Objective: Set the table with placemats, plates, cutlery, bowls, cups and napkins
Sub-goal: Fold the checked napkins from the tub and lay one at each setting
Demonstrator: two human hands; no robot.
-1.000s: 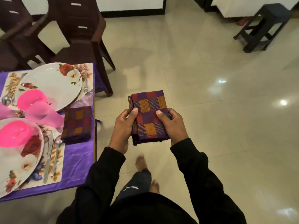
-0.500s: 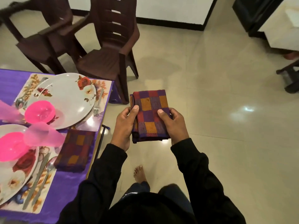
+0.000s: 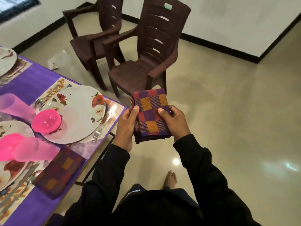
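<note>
I hold a folded checked napkin (image 3: 150, 115), purple, red and orange, over the floor just right of the table corner. My left hand (image 3: 126, 128) grips its left edge and my right hand (image 3: 175, 122) grips its right edge, thumbs on top. On the purple table (image 3: 24, 85) a floral plate (image 3: 78, 115) lies on a placemat (image 3: 114, 110) with a pink bowl (image 3: 46, 120) on it and a fork (image 3: 101, 129) beside it. A second folded napkin (image 3: 59, 172) lies nearer me, next to a pink cup (image 3: 35, 151).
Two dark brown plastic chairs (image 3: 146, 59) stand on the tiled floor beyond the table corner. More plates and cutlery line the table's left side. Open floor lies to the right. My bare foot (image 3: 170, 178) shows below.
My view has swung left and up, bringing the table corner and chairs closer. Both hands keep the same hold on the napkin.
</note>
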